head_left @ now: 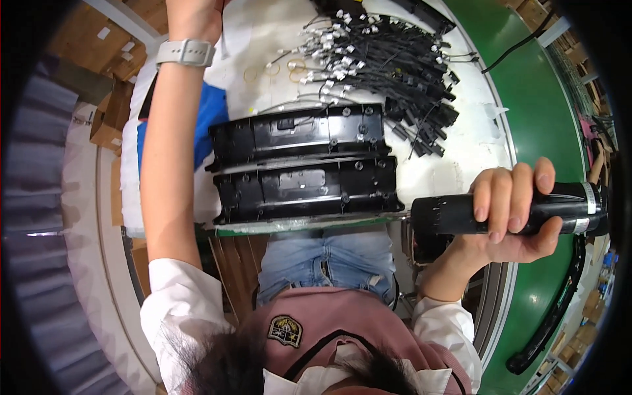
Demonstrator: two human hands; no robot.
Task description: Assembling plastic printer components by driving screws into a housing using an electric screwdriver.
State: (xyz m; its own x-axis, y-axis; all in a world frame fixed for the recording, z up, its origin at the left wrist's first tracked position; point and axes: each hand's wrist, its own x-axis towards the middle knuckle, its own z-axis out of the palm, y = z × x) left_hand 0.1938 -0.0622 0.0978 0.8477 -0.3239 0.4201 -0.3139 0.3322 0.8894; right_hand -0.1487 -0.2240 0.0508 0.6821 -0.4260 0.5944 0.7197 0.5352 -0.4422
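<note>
Head view shows the right hand (510, 217) wrapped shut around a stiff, probably hefty black driver (507, 209), gripped mid-barrel right of 2 panels (303, 164); left hand's (194, 16) grip is unclear.

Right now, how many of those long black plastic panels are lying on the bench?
2. One black panel lies farther from the person, beside the pile of black cables; the other black panel lies against it at the bench's near edge. More could be hidden underneath.

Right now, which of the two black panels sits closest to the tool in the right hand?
The nearer black panel at the table edge; its right end almost meets the black tool. The other panel lies farther back.
</note>
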